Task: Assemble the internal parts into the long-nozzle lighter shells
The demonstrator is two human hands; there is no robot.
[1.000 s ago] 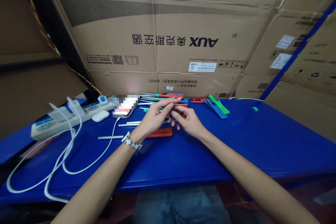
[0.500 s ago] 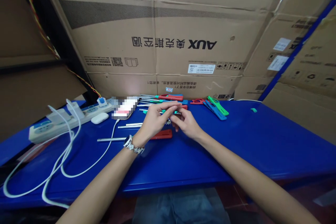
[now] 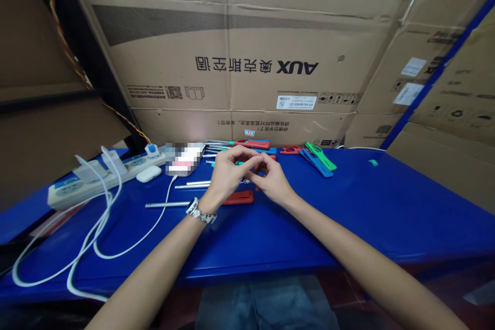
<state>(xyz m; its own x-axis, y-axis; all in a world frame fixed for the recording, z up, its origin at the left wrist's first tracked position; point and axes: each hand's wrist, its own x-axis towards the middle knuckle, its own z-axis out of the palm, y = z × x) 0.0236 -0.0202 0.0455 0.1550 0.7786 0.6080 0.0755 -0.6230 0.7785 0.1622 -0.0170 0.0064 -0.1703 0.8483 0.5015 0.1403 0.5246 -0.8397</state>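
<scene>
My left hand [image 3: 229, 175] and my right hand [image 3: 276, 181] meet above the middle of the blue table, fingertips pinched together. What they hold between them is mostly hidden; a small bit of metal and white shows just below the fingers. Under my left wrist lies a long-necked lighter with a red handle [image 3: 238, 197] and a metal tube [image 3: 166, 205]. Beyond my hands are several more lighters [image 3: 253, 143] with red and blue handles, partly covered by my fingers. Two loose thin metal tubes [image 3: 192, 185] rest left of my left hand.
Red, blue and green handle shells [image 3: 317, 159] lie at the back right, near a small green piece [image 3: 373, 163]. On the left are a power strip [image 3: 62, 193], a white case [image 3: 149, 174], a phone [image 3: 185, 160] and looping white cables [image 3: 104, 216]. Cardboard [image 3: 255, 31] stands behind the table.
Both hands stay together in nearly the same place, with the fingers shifting slightly around the small item. The camera view has moved a little; the things on the table lie as before.
</scene>
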